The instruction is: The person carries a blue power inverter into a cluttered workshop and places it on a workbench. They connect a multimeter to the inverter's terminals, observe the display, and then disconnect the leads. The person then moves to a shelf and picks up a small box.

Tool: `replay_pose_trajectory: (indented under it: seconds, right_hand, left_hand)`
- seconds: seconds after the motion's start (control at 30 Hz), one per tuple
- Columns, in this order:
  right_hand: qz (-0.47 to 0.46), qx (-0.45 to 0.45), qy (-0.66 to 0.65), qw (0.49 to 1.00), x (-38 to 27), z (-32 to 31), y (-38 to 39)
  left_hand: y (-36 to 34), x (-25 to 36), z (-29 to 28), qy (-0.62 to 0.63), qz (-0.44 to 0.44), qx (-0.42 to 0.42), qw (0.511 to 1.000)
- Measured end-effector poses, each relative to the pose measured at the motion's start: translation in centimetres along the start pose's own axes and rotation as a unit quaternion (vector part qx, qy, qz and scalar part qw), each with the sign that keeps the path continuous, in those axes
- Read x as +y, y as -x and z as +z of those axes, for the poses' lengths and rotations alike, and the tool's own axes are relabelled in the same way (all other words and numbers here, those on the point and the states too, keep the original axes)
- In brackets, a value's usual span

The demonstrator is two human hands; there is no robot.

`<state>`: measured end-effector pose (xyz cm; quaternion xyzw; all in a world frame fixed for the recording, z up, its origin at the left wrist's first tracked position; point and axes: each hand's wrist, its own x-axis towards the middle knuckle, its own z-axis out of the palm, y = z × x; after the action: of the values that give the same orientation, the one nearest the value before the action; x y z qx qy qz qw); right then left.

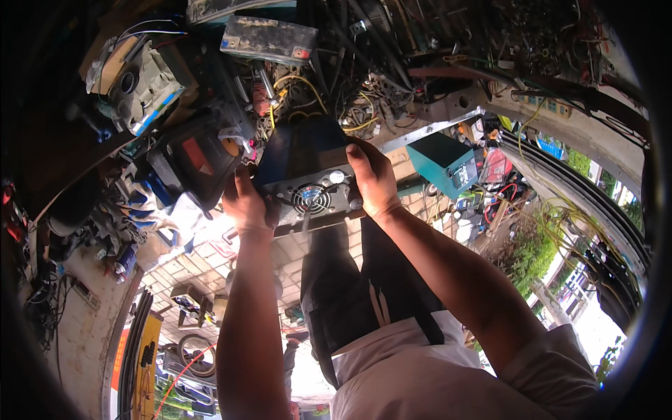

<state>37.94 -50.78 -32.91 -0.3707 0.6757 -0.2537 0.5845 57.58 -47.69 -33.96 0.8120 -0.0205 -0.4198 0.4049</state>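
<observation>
In the middle of the view I grip a dark box-shaped device (pixel 301 150) by its two sides. Its near panel has a round fan grille (pixel 310 198), a pale round fitting near the top and a cord hanging down across it. My left hand (pixel 245 203) wraps round the left end, and my right hand (pixel 372 180) holds the right end, thumb on top. Just left of the device lies a dark open case (pixel 189 161) with a red patch inside.
A cluttered bench carries a grimy battery (pixel 268 40), torn cardboard (pixel 143 80), tangled cables (pixel 360 108) and white-blue gloves (pixel 157 213). A teal box (pixel 439 162) sits to the right. Paved floor (pixel 196 273) shows below, with a wheel (pixel 196 350) at lower left.
</observation>
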Motion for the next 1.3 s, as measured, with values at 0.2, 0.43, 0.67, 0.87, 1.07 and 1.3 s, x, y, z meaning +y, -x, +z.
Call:
replay_pose_trajectory:
  seconds: [0.2, 0.43, 0.67, 0.87, 1.07, 1.3]
  right_hand:
    - [0.005, 0.002, 0.018, 1.000, 0.2, 0.2, -0.1]
    - [0.016, -0.010, 0.018, 1.000, -0.6, 0.0, 0.0]
    - [0.015, -0.010, 0.026, 0.999, -0.4, 0.0, -0.1]
    - [0.011, -0.009, 0.028, 0.999, -0.4, 0.0, -0.2]
    - [0.012, -0.016, 0.026, 0.999, -0.8, 0.0, -0.2]
    - [0.010, -0.008, 0.029, 0.999, -0.6, 0.0, -0.1]
  left_hand:
    - [-2.0, -2.5, -0.7, 0.008, 0.037, 0.007, 0.999]
    - [-2.2, -2.8, -0.7, 0.031, 0.014, -0.004, 0.999]
    - [-2.4, -2.9, -0.6, 0.019, 0.014, -0.004, 1.000]
    - [-3.9, -5.0, -1.0, -0.008, 0.085, 0.001, 0.996]
    - [-3.4, -4.3, -0.8, 0.022, 0.059, -0.003, 0.998]
    - [-0.4, 0.0, -0.2, -0.008, 0.033, -0.021, 0.999]
